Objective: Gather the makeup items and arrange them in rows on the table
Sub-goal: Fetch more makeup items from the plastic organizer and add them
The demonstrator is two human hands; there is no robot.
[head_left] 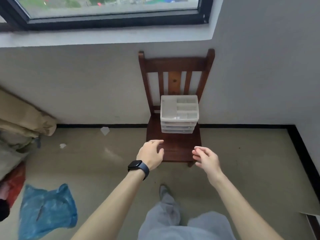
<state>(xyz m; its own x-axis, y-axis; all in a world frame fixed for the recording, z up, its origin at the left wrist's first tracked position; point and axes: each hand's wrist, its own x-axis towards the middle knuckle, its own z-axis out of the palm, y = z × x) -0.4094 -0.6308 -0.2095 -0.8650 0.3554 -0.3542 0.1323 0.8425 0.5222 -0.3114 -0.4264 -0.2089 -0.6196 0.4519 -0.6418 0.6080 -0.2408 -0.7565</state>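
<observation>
A white plastic organiser [179, 115] with open top compartments and drawers below stands at the back of a dark wooden chair [176, 66] against the wall. Its contents are too blurred to make out. My left hand [152, 154], with a black watch on the wrist, hovers over the front left of the seat, fingers relaxed and holding nothing. My right hand [206, 157] hangs over the seat's front right corner, fingers loosely bent, also holding nothing. Both hands are short of the organiser.
A blue plastic bag [46, 210] lies on the floor at the lower left, with a red bag [14, 182] and tan fabric [22, 122] beyond it. Scraps of white paper [104, 130] lie near the wall. My legs in grey trousers [173, 220] stand before the chair.
</observation>
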